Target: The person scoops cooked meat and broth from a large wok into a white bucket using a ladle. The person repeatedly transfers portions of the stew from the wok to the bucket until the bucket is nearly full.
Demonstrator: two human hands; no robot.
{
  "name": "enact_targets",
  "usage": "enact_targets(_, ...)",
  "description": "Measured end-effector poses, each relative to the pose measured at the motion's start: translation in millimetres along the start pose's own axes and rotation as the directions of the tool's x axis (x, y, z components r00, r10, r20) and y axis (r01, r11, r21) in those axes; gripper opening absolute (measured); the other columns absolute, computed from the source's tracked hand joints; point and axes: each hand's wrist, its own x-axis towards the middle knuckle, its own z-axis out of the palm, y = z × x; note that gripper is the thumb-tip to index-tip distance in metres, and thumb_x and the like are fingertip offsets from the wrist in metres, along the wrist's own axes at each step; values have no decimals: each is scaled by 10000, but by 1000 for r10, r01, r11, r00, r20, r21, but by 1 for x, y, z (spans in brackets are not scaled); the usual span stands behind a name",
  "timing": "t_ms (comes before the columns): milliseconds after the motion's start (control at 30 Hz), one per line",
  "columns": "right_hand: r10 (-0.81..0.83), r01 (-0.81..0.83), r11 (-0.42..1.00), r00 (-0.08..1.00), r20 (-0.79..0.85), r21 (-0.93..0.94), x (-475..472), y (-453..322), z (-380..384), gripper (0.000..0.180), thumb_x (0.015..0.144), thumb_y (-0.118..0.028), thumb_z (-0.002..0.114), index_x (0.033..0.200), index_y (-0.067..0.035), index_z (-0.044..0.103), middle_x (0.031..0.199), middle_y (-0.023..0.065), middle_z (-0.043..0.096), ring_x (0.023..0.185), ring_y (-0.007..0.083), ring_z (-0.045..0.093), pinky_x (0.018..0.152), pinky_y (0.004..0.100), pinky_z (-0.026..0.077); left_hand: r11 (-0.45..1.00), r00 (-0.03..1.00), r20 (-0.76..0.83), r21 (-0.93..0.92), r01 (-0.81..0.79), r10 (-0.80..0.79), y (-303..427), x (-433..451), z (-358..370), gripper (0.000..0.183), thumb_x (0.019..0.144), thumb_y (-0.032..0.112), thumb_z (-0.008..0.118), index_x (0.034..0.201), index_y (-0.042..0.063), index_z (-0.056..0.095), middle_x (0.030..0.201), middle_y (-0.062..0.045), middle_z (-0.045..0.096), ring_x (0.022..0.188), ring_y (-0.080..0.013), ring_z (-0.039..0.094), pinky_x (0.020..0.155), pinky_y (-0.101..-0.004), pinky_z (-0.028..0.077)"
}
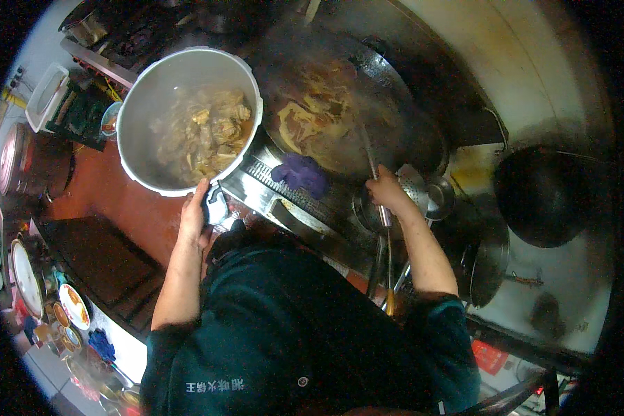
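My left hand (193,216) grips the handle of a large metal pot (258,104), which is tilted so that its inside shows. Cooked chunks in broth (208,135) lie in the pot, perhaps meat. To the pot's right is a big wok (385,65) holding brown liquid and pale pieces (312,125), with steam over it. My right hand (386,191) is closed around the metal handle of a long utensil (366,143) that reaches into the wok; its far end is hidden. A crumpled purple cloth (300,176) rests on the stove edge between my hands.
A perforated skimmer (412,188) and a metal ladle (440,197) sit right of my right hand. A dark wok (541,195) is farther right. At the left are a lidded pot (13,158) and a plate of food (74,307). Red floor (109,182) shows below the metal pot.
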Motion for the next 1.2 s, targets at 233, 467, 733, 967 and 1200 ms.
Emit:
enact_targets(233,206,-383,810,895,397,445,-49,-6,12,156,938,-102,531,1078,-136,471,631,-23,410,433,77,357,402,281,301,1000,1000,-25,27,3,-3,-2,0,0,427,1022,420,519,1067,7,616,852,-113,682,710,-243,673,657,-349,568)
enact_targets(467,98,-475,663,821,562,578,-97,0,7,216,917,-128,558,1133,-130,573,590,-39,380,406,74,313,400,284,304,999,1000,-27,43,10,-9,0,-3,5,426,1016,446,526,1039,30,619,832,-109,681,678,-238,671,638,-335,559)
enact_targets(733,43,-526,511,806,590,680,-141,-18,-8,264,925,-19,429,1169,-58,522,547,-47,352,319,53,301,325,243,252,999,1000,4,49,-1,1,0,-3,4,435,1011,456,536,1029,31,624,849,-121,682,687,-247,680,635,-353,570)
enact_targets(967,4,-598,401,759,651,694,-159,-8,-25,245,964,-81,454,1174,-109,577,563,-47,361,352,58,306,338,267,244,999,1000,8,34,-18,18,-2,-1,2,437,1018,450,525,1032,24,623,851,-122,677,691,-249,673,645,-353,569)
enact_targets(1200,24,-467,504,848,529,726,-184,-16,-33,238,927,-34,493,1144,-79,580,558,-37,379,349,67,327,333,268,244,1000,1000,-8,20,0,1,-4,0,0,446,1021,454,516,1026,22,625,852,-122,674,694,-248,671,656,-349,568)
